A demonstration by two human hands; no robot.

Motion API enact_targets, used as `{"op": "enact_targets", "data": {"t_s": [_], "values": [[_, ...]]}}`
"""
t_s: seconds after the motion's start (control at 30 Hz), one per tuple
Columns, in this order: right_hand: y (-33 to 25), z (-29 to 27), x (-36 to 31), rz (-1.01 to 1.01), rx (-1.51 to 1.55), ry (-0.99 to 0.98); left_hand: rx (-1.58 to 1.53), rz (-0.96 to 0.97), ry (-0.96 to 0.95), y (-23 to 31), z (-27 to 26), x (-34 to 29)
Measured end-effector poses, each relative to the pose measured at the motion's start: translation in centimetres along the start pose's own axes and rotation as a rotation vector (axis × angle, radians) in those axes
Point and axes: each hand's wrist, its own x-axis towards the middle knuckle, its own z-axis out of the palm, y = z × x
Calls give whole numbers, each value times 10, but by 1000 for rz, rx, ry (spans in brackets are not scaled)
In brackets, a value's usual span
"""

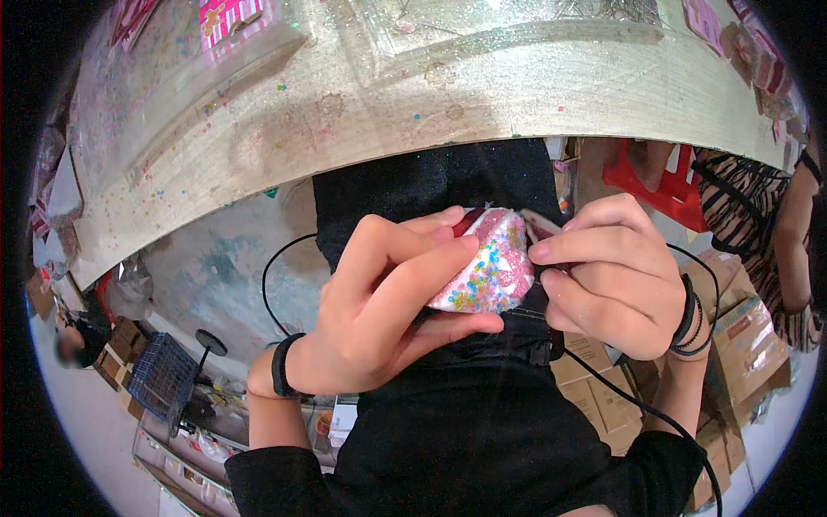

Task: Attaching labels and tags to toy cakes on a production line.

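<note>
Above my lap, my left hand (383,293) grips a small heart-shaped piece (487,267). White and pink glitter covers its face, along with blue, yellow and clear beads. The fingers lie over its left edge, and the thumb is under its lower edge. My right hand (612,271) is closed in a pinch at the right edge of the heart. A thin, flat sliver (541,226) shows between its fingertips and the heart, too blurred to tell its kind. The underside of the heart is hidden.
A pale worktable (345,129) strewn with glitter and loose beads curves ahead of me. A pink striped card (233,21) lies on it. Cardboard boxes (749,349) stand at right, near a red stool (659,189) and another person (758,233). A blue basket (164,370) is at left.
</note>
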Motion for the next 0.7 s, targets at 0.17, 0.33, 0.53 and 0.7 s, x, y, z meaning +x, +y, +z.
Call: {"op": "enact_targets", "data": {"t_s": [0.17,0.33,0.53,0.7], "values": [[-1,0,-1,55,-3,-110,91,44,37,-4,10,-6],[3,8,-6,76,-143,-192,114,60,55,-13,22,-9],[-10,-1,-8,488,58,-225,-23,-24,-71,-23,21,-24],[-11,-13,-10,1061,834,-165,-461,-393,-141,-16,14,-22]]}}
